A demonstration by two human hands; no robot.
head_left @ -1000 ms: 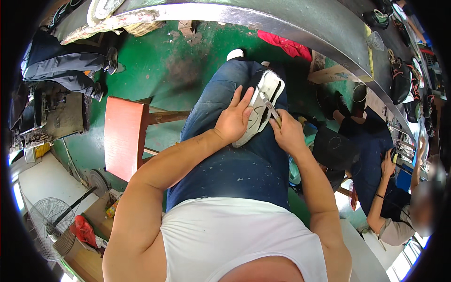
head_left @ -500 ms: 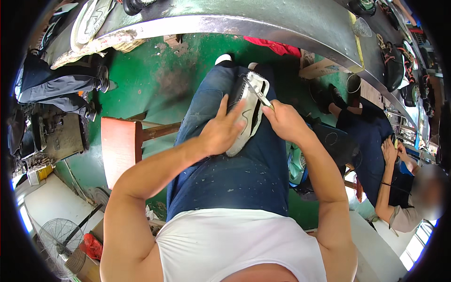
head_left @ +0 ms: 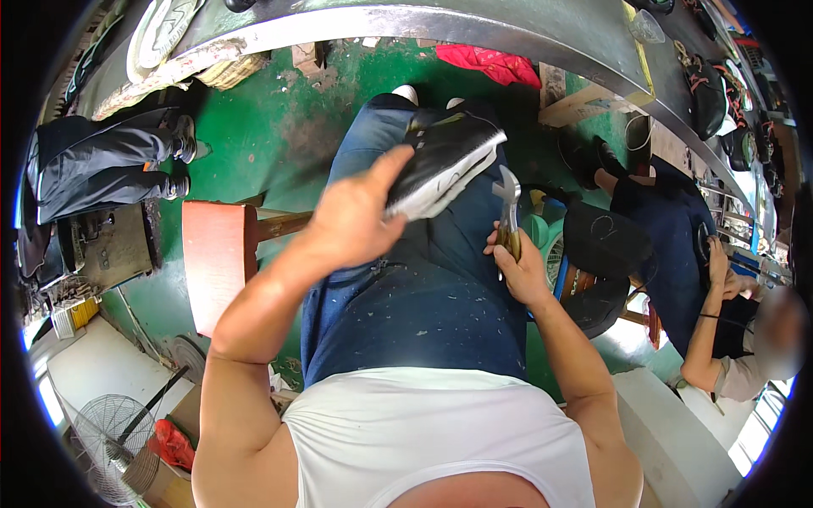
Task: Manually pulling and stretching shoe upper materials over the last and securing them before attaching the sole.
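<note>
A black shoe (head_left: 445, 152) with a white sole is tilted on its side above my thighs, its dark upper facing up and left. My left hand (head_left: 351, 216) is closed on its near end, fingers over the upper and thumb by the sole edge. In my right hand (head_left: 525, 262) is a pair of metal pincers (head_left: 510, 190) with yellowish handles, its head pointing away from me. The pincers are to the right of the shoe, apart from it. My fingers partly hide the handles.
A metal-edged bench (head_left: 356, 30) runs across the far side, with shoes on it. To my left stands a reddish stool (head_left: 218, 267); a black bag-like thing (head_left: 605, 245) is to my right. Another person's hands (head_left: 718, 262) work at far right. Someone's legs (head_left: 110, 165) show at left.
The shoe has turned from white underside up to dark upper up. My right hand has drawn the pincers off it, toward me and right. My left hand has shifted left and now grips the shoe.
</note>
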